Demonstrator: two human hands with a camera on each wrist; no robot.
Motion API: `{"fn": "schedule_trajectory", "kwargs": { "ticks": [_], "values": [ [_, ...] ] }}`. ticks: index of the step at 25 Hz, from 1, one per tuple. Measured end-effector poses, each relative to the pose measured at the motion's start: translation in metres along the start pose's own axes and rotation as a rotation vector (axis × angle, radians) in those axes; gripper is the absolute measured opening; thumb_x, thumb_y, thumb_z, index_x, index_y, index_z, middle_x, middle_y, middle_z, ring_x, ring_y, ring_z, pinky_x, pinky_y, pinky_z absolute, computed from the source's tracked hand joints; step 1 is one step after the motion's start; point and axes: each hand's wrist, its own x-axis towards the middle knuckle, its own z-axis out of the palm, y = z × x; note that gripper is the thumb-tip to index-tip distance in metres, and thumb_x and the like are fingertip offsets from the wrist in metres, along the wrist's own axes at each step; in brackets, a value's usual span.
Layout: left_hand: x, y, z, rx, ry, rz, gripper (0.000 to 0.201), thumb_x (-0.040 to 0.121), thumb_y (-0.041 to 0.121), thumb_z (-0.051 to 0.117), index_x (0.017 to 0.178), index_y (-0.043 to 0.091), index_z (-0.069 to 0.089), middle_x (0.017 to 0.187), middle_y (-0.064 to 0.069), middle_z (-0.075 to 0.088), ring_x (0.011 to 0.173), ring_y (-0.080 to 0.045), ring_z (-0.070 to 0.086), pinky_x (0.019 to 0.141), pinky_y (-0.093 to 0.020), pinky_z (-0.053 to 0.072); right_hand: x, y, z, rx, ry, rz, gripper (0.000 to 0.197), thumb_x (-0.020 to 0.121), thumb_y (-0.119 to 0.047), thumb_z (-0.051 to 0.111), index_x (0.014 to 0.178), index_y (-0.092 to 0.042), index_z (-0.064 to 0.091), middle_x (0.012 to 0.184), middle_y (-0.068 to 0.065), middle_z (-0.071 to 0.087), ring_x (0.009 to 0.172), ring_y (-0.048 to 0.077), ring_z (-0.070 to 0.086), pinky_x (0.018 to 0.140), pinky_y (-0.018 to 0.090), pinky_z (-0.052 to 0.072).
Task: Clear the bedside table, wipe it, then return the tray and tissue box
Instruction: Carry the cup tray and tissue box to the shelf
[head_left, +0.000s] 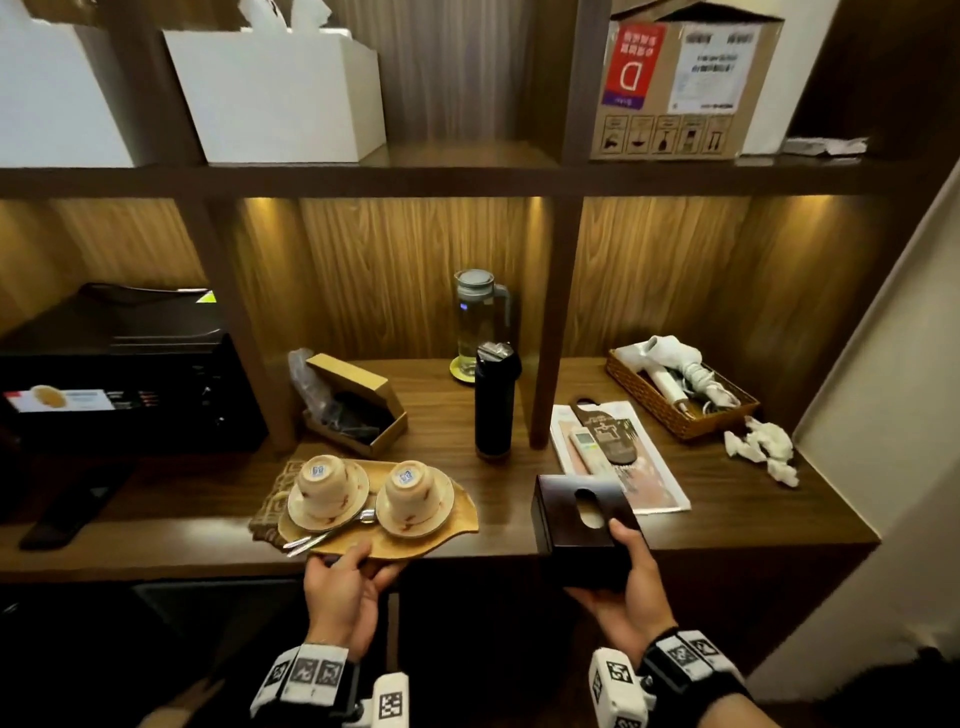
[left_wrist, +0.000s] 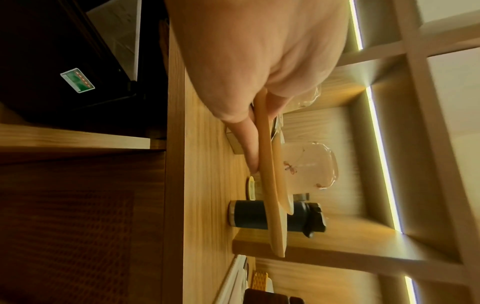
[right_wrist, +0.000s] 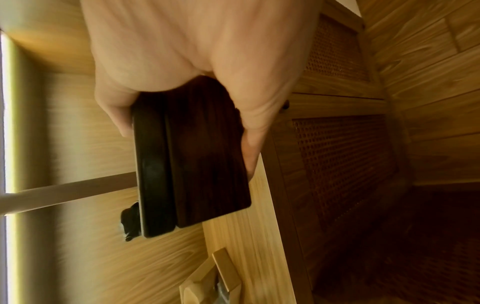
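A light wooden tray (head_left: 462, 512) carries two upturned cups on saucers (head_left: 327, 486) (head_left: 414, 498) and spoons (head_left: 332, 532). It sits over the front edge of the wooden table (head_left: 753, 525). My left hand (head_left: 349, 571) pinches its near rim, thumb on top and fingers beneath; in the left wrist view the tray (left_wrist: 270, 185) shows edge-on, lifted just above the tabletop. My right hand (head_left: 621, 564) grips the near end of a dark wooden tissue box (head_left: 576, 514) with an oval slot, held at the table's front edge. In the right wrist view the tissue box (right_wrist: 197, 156) fills my right hand (right_wrist: 182, 131).
A black flask (head_left: 494, 400) and a glass jug (head_left: 480, 317) stand behind the tray. An open cardboard box (head_left: 358, 402) sits at back left. A remote and card on a leaflet (head_left: 618, 452), a basket with a hair dryer (head_left: 675, 387) and crumpled tissue (head_left: 763, 449) lie to the right.
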Motion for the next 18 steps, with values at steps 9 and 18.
{"fn": "schedule_trajectory", "kwargs": {
  "ticks": [9,18],
  "values": [
    [0.091,-0.037,0.038,-0.001,0.19,-0.011,0.056,0.098,-0.016,0.054,0.145,0.012,0.04,0.138,-0.028,0.062,0.098,-0.034,0.07,0.061,-0.059,0.063,0.117,-0.001,0.037,-0.097,0.187,0.096,0.1,0.041,-0.045,0.1,0.131,-0.012,0.072,0.129,0.025,0.075,0.122,0.044,0.069,0.083,0.062,0.062],
    [0.121,-0.058,0.043,-0.006,0.275,-0.045,0.06,0.097,-0.019,0.052,0.147,0.013,0.037,0.122,-0.022,0.064,0.095,-0.034,0.069,0.053,-0.056,0.063,0.152,-0.002,0.051,0.018,0.196,0.11,0.058,0.082,-0.032,0.084,0.133,-0.01,0.067,0.132,0.026,0.072,0.12,0.043,0.069,0.078,0.06,0.063]
  ]
}}
